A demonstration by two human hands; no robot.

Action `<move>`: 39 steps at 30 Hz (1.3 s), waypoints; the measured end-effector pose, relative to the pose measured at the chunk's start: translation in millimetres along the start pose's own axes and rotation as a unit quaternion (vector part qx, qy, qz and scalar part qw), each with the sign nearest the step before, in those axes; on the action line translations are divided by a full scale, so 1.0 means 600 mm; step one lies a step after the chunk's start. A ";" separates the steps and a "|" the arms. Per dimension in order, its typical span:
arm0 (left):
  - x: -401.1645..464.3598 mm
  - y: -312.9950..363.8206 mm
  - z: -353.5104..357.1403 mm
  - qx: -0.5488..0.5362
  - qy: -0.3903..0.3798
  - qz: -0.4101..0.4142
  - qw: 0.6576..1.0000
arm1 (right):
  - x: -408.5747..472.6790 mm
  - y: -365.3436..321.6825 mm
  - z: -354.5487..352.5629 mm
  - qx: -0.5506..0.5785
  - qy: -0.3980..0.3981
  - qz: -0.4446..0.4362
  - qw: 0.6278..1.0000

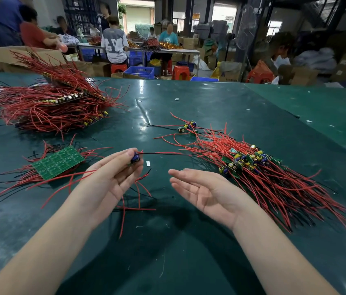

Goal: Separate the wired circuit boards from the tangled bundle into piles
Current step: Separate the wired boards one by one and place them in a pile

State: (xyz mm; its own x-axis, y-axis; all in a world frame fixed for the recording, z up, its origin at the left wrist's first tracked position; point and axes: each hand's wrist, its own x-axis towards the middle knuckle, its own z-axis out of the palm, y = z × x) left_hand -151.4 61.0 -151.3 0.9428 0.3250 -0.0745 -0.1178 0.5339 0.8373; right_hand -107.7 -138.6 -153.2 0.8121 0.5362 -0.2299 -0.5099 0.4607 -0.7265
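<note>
Pinching one small green wired circuit board, the left hand points its black lead rightward. The right hand, fingers straight and empty, lies nearer the red-wired pile of boards.

Both your bare arms reach forward, side by side and a little apart. Your left hand is turned palm up, with the thumb and fingertips pinched together at the top around something small. Your right hand is open, palm up and tipped toward the left one. Its fingers are straight and close together, holding nothing.
</note>
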 end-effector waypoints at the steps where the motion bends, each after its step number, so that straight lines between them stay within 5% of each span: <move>1: -0.003 -0.002 0.001 0.001 -0.010 -0.004 1.000 | 0.000 0.004 0.003 -0.008 -0.010 0.004 1.000; 10: -0.018 -0.010 0.010 0.039 -0.040 -0.034 0.998 | -0.001 0.009 0.019 -0.028 -0.001 -0.112 0.993; 20: -0.027 -0.016 0.019 0.035 -0.123 -0.092 0.987 | -0.005 0.019 0.024 -0.105 -0.009 -0.137 0.985; 25: -0.031 -0.004 0.020 0.025 -0.149 -0.127 0.980 | -0.015 -0.035 0.010 0.019 0.087 -0.214 0.973; 31: -0.040 -0.006 0.020 0.069 -0.189 -0.172 0.964 | -0.028 -0.086 -0.027 0.224 0.191 -0.297 0.908; 34: -0.042 -0.010 0.019 0.098 -0.224 -0.191 0.951 | -0.029 -0.089 -0.049 0.250 0.247 -0.314 0.882; 39: -0.044 -0.010 0.017 0.129 -0.266 -0.186 0.937 | -0.036 -0.095 -0.042 0.220 0.222 -0.353 0.882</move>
State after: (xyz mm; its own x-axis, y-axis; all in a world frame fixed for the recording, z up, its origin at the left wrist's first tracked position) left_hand -172.6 41.2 -148.9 0.9341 -0.3172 -0.1636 0.2636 0.3041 0.9154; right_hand -89.1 -194.3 -123.5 0.9521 -0.2800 -0.1230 0.1869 0.8510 -0.4908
